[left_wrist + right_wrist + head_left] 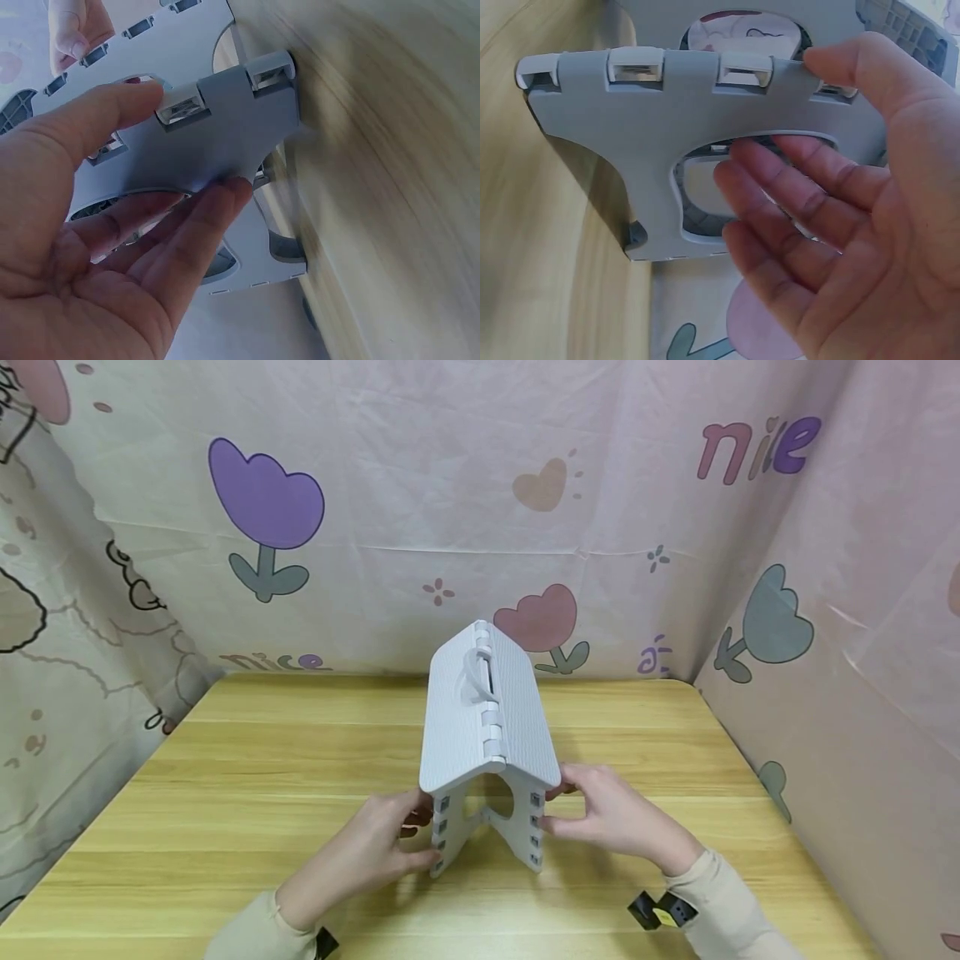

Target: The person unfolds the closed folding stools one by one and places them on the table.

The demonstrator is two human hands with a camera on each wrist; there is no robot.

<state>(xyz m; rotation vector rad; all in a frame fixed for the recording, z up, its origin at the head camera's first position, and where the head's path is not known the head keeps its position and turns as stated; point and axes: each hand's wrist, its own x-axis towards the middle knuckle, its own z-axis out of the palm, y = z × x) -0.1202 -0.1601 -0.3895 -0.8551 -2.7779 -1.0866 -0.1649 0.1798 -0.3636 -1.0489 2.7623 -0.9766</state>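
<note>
A white folding step stool (pixel 457 735) stands half folded on the table, its two top panels sloping down from the hinged ridge like a roof. A small carrying handle (pixel 480 677) sticks up at that ridge. From the left, my left hand (pixel 367 852) grips one leg panel (pixel 232 120), thumb on its hinged edge and fingertips against its face. On the opposite side my right hand (pixel 615 818) holds the other leg panel (pixel 592 101). Its thumb presses the edge, and its fingers reach the oval cut-out. The stool partly hides the fingertips in the head view.
The stool's feet stand on a light wood-grain table (pixel 300 760). A printed curtain (pixel 420 468) with flowers and letters hangs behind the table and at both sides. A black wrist device (pixel 660 910) sits by the right sleeve (pixel 720 902).
</note>
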